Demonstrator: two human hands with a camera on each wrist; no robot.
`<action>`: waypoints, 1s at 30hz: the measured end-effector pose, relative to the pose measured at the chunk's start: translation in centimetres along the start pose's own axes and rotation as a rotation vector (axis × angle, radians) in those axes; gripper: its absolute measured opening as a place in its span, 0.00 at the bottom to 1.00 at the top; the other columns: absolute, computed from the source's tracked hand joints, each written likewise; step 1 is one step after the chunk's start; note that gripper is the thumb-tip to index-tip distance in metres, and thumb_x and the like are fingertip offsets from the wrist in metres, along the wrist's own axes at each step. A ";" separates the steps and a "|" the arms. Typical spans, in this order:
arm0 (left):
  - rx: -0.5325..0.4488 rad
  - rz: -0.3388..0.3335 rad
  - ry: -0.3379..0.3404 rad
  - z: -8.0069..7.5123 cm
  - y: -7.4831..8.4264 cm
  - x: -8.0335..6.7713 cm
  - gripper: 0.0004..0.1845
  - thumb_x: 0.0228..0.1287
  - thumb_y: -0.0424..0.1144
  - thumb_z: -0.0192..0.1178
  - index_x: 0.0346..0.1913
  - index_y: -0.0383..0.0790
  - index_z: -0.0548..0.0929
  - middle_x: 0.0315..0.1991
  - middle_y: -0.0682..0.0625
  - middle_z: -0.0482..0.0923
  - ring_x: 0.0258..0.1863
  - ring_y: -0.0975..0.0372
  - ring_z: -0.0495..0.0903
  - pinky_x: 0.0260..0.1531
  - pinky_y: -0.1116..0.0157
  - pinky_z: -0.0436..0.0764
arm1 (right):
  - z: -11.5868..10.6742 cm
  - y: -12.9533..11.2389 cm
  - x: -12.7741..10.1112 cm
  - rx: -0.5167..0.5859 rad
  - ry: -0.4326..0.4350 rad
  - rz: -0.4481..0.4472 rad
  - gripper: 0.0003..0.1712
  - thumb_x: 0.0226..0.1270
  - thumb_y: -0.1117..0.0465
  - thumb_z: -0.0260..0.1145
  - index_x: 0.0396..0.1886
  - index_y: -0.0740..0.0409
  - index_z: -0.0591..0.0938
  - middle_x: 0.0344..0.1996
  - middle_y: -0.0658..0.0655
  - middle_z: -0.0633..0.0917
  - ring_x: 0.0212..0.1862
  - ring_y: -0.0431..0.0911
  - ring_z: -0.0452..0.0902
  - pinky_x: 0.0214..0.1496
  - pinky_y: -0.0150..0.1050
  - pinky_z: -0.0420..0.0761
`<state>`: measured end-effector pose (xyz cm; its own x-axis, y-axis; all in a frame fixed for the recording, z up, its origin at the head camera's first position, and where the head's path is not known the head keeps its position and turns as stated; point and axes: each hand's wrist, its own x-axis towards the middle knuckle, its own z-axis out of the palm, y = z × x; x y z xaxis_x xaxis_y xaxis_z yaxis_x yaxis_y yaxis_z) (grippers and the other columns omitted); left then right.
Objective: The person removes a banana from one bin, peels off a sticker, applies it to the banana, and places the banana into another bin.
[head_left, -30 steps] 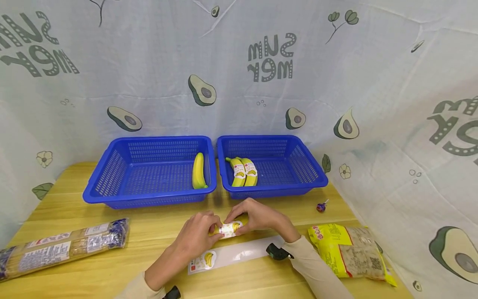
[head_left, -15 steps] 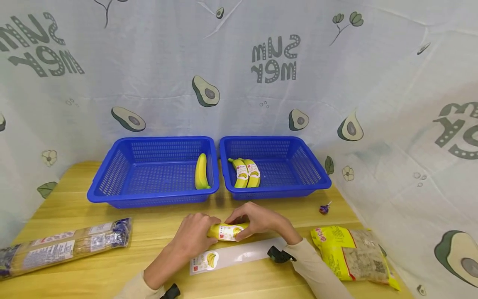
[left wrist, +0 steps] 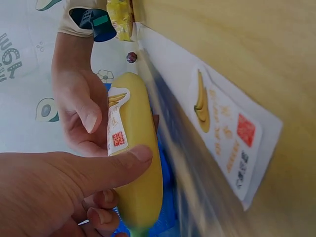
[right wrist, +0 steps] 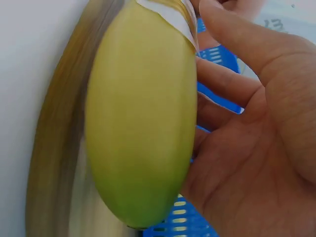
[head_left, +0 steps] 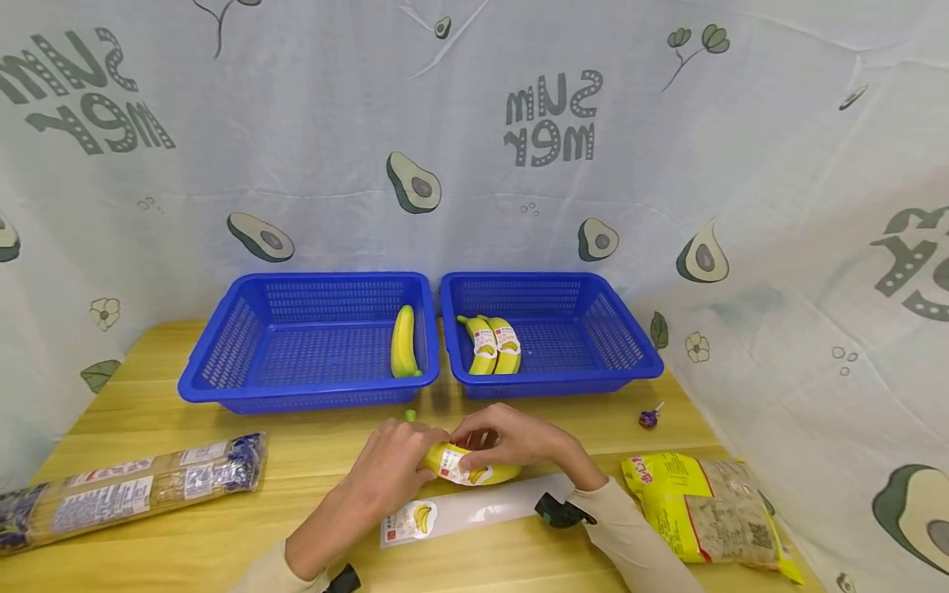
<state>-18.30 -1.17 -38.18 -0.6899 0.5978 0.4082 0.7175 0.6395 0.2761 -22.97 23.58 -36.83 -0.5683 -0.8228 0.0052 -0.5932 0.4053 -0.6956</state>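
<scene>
A yellow banana [head_left: 506, 473] with a white label [head_left: 452, 466] lies across both hands above the table. My left hand [head_left: 389, 465] grips its stem end; the green stem tip shows just behind that hand. In the left wrist view, the left thumb [left wrist: 140, 154] lies along the banana's side with the fingers curled beneath. My right hand [head_left: 511, 436] holds the middle, its thumb on the label and its fingers behind the fruit. One label edge [right wrist: 168, 15] stands slightly off the peel in the right wrist view. Below the hands lies a backing strip [head_left: 482, 505] bearing another banana label [head_left: 410, 521].
Behind stand two blue baskets: the left one [head_left: 307, 387] has one unlabelled banana [head_left: 404, 344], the right one [head_left: 556, 379] two labelled bananas [head_left: 495, 346]. Packed noodles [head_left: 133, 490] lie left. A yellow bag [head_left: 704, 506] and a lollipop [head_left: 648, 417] lie right.
The banana has tilted, and its far end now shows beyond my right hand. The right thumb has moved onto the label. The stem tip has come into sight behind my left hand.
</scene>
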 end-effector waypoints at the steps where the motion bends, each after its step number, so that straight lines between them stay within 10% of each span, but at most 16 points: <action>1: 0.003 0.000 -0.002 -0.1 0.1 0.0 0.22 0.50 0.30 0.85 0.50 0.40 0.92 0.41 0.50 0.92 0.36 0.60 0.87 0.39 0.58 0.82 | 0.0 -0.1 0.0 -0.003 0.002 -0.003 0.18 0.77 0.61 0.73 0.60 0.65 0.87 0.45 0.58 0.92 0.44 0.38 0.88 0.46 0.35 0.91; 15: 0.065 0.069 0.111 -1.2 1.2 0.3 0.30 0.49 0.30 0.85 0.58 0.43 0.89 0.35 0.55 0.83 0.34 0.61 0.81 0.30 0.67 0.76 | -1.1 -1.8 -0.7 -0.008 0.087 0.012 0.15 0.77 0.62 0.72 0.56 0.67 0.87 0.40 0.55 0.91 0.40 0.34 0.85 0.42 0.35 0.90; 30: -0.700 -0.303 0.219 -0.9 1.0 1.0 0.14 0.65 0.23 0.74 0.51 0.31 0.85 0.45 0.42 0.86 0.47 0.48 0.88 0.40 0.67 0.91 | -5.1 -3.3 -3.0 0.084 0.233 0.127 0.21 0.76 0.65 0.73 0.60 0.76 0.82 0.44 0.60 0.91 0.46 0.46 0.90 0.51 0.37 0.91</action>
<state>-18.20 -0.39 -36.77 -0.8822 0.2914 0.3698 0.4456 0.2634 0.8556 -22.21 26.75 -30.86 -0.7566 -0.6499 0.0721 -0.4650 0.4571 -0.7582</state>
